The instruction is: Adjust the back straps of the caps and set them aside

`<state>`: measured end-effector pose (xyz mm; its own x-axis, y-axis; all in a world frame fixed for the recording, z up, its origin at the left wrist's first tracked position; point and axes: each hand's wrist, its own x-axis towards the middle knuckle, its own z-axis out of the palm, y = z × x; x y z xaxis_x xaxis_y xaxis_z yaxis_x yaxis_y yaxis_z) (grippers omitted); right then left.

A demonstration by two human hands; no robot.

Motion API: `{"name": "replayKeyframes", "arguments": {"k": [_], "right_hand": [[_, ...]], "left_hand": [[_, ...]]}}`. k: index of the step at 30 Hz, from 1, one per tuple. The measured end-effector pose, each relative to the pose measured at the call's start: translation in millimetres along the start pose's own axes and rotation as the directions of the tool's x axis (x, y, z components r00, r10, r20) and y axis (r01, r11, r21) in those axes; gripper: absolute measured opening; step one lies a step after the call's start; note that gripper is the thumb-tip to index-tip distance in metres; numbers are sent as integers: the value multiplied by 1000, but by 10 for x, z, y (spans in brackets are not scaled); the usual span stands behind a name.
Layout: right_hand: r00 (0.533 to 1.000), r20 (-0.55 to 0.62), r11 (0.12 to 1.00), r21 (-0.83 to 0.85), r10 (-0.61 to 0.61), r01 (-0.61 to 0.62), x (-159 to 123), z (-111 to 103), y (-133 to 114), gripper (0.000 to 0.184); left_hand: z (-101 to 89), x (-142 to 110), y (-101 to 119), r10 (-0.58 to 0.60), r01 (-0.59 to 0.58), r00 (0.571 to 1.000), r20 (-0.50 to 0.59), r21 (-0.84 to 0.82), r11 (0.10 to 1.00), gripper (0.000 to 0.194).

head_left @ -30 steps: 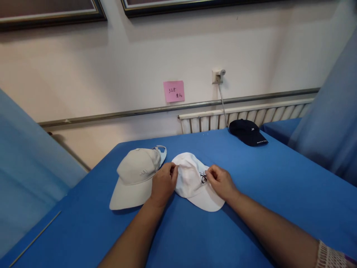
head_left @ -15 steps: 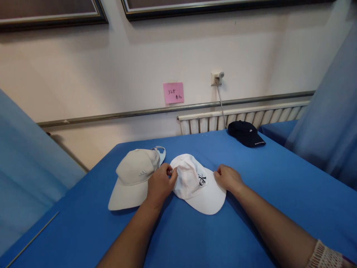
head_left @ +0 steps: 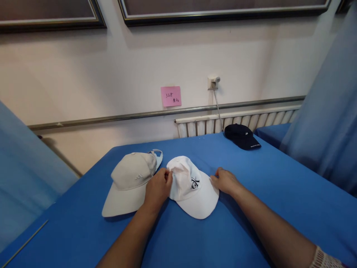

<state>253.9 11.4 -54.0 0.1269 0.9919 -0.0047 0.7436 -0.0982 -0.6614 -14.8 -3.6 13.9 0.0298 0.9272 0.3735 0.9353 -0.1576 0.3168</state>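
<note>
A white baseball cap (head_left: 182,178) with a black logo on its front lies on the blue-covered table, its brim turned to the lower right. My left hand (head_left: 159,185) pinches the left side of its crown, fingers closed. On the right edge of the brim, my right hand (head_left: 225,180) is closed with thumb and fingers gripping it. Just left of the white cap sits a beige cap (head_left: 134,173), partly hidden by my left hand and wrist. A black cap (head_left: 241,136) with small white lettering on its brim rests at the far right of the table.
Blue cloth covers the table (head_left: 178,242). Behind it are a white radiator (head_left: 200,127), a metal rail (head_left: 125,116) and a wall socket (head_left: 212,83) with a cord. Blue curtains (head_left: 25,178) hang at both sides. A thin stick (head_left: 26,243) lies at the lower left.
The camera view has shifted slightly, so everything sits a little lower and to the left. Both hands stay on the white cap, with little visible change in their hold.
</note>
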Motion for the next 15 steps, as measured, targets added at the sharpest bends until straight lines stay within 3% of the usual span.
{"name": "replayKeyframes", "arguments": {"k": [3,5,10,15], "right_hand": [[978,144,905,378,151,-196,54,42,-15,18],[958,220,816,509,185,-274,72,42,-25,18],[929,359,729,614,85,-304,30,-70,-23,19],[874,481,586,692,61,-422,60,-120,68,10]], "left_hand": [[-12,23,-19,-12,12,1000,-24,-29,1000,22],[-13,33,-28,-25,23,999,-40,-41,999,22],[-4,37,-41,-31,29,999,-34,-66,997,22],[-5,34,-47,-37,35,999,-28,-75,997,23]]}}
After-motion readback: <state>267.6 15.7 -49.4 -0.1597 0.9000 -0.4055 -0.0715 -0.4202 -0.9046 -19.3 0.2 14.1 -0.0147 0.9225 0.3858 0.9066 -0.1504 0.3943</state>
